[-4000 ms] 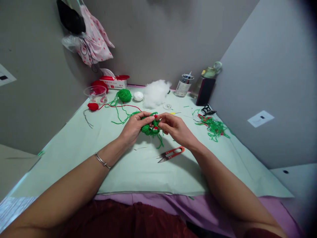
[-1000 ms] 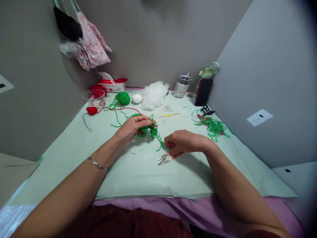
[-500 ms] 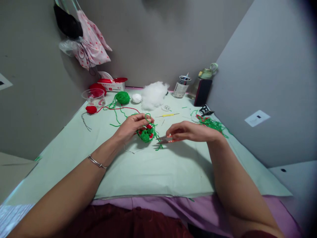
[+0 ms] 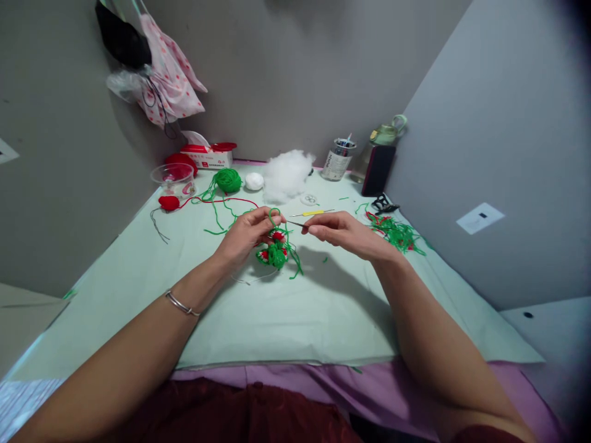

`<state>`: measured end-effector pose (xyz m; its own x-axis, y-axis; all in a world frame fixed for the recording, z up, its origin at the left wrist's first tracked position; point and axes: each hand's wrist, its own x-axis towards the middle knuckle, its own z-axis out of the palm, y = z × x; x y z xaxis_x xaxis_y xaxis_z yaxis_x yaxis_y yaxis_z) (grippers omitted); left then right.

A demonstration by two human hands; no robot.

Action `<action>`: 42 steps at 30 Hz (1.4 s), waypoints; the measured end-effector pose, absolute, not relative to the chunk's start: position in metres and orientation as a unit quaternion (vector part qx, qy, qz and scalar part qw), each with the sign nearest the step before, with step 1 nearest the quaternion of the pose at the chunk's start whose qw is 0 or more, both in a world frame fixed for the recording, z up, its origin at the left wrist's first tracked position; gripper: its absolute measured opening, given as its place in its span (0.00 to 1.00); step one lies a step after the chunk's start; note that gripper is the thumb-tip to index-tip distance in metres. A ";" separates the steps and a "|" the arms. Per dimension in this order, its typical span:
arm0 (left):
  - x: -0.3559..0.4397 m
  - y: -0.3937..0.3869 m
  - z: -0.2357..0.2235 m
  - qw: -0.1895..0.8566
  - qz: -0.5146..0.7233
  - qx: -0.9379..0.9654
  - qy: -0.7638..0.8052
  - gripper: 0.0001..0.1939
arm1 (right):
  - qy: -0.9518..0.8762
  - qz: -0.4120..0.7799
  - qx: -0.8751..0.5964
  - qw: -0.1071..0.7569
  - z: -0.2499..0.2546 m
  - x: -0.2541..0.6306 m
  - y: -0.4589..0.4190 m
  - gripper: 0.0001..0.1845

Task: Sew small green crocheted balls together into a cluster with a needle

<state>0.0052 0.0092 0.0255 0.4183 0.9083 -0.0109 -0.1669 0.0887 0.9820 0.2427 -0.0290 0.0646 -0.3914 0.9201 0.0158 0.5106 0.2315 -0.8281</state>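
Note:
My left hand (image 4: 247,237) pinches a loop of green yarn and the top of a crocheted piece (image 4: 276,255) in green and red with a little white. Loose green strands hang from the piece's right side. Held in my right hand (image 4: 339,232) are the thread snips (image 4: 297,224); their blades show edge-on as a thin dark line pointing left, close to my left fingertips. The snips' orange handles are hidden in the hand. A tiny green yarn scrap (image 4: 325,259) lies below my right hand. Behind the hands lies a yellow-handled crochet hook (image 4: 314,213).
Beyond the hands stand a green yarn ball (image 4: 228,181), white stuffing (image 4: 289,175), a clear plastic tub (image 4: 173,178) and a tin of pens (image 4: 338,161). A phone (image 4: 378,171) leans by a bottle (image 4: 388,132). Yarn scraps (image 4: 399,235) pile at right.
My right hand has moved up and slightly left, and the snips have turned edge-on. The crocheted piece has tilted in my left hand. A small green scrap now shows on the table.

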 end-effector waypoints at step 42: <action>0.006 0.009 0.021 0.735 0.336 0.529 0.258 0.16 | -0.693 0.470 -0.459 0.298 0.056 0.215 -0.034 0.25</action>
<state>0.0063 0.0088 0.0207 0.6416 0.7666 -0.0239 -0.2208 0.2145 0.9515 0.2150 -0.0343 0.0565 -0.4021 0.9154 -0.0194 0.3554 0.1366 -0.9247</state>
